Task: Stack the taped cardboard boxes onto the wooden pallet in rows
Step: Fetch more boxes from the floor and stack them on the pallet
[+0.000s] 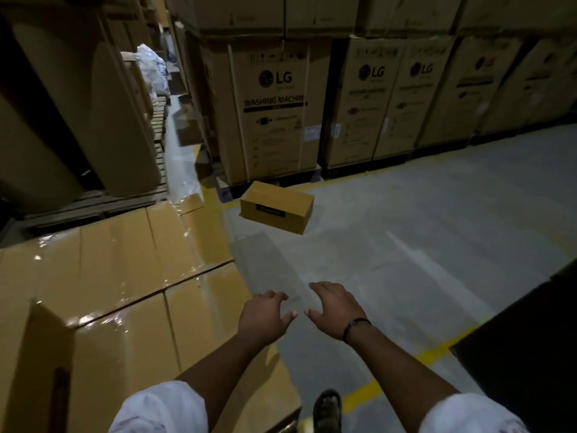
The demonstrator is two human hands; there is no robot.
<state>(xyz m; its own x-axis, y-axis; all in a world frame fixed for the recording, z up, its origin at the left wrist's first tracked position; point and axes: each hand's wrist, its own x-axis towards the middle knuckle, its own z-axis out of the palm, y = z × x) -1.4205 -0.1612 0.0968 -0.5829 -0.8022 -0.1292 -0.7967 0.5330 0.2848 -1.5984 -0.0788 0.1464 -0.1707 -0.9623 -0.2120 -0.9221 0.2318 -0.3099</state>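
Observation:
A single taped cardboard box [276, 207] lies on the grey floor ahead, in front of the tall washing machine cartons. To my left stands a stack of taped boxes [118, 276] with shiny tape across their tops. My left hand [265, 315] and my right hand [335, 309] reach forward side by side over the floor, fingers relaxed and spread, holding nothing. Both hover near the stack's right edge, well short of the lone box. The pallet under the stack is hidden.
Large washing machine cartons [271, 110] line the back. Tall brown rolls [93, 104] stand on a wooden pallet [93, 204] at the left. A dark object [530, 354] sits at the right. Yellow floor lines [406, 367] cross near my sandalled foot [326, 407].

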